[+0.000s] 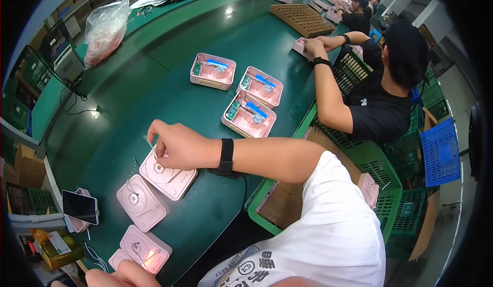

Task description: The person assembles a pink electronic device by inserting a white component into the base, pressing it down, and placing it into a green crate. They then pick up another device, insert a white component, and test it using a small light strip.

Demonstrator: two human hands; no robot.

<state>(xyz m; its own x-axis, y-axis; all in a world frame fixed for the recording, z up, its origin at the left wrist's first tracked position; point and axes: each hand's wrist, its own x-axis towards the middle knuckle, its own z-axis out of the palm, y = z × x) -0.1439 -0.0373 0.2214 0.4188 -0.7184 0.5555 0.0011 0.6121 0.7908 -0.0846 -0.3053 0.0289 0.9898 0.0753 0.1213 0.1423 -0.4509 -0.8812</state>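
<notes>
My right hand (186,146), with a black band on its wrist, is over a pink box-shaped device (177,185) with a round hub on its lid. Thumb and fingers pinch a thin pale strip (151,144) just above the hub. Beside it lies a second pink device (144,212) with a small wire at its hub. My left hand (128,275) shows at the lower edge, fingers curled, next to another pink device (146,246) with an orange glow on its lid. What the left fingers hold, if anything, is hidden.
Three open pink housings (213,74) with blue cells and green boards stand farther along the green table (169,107). A phone (80,207) leans at the left. Green crates (382,184) stand at the right, where a co-worker (385,81) handles a pink part.
</notes>
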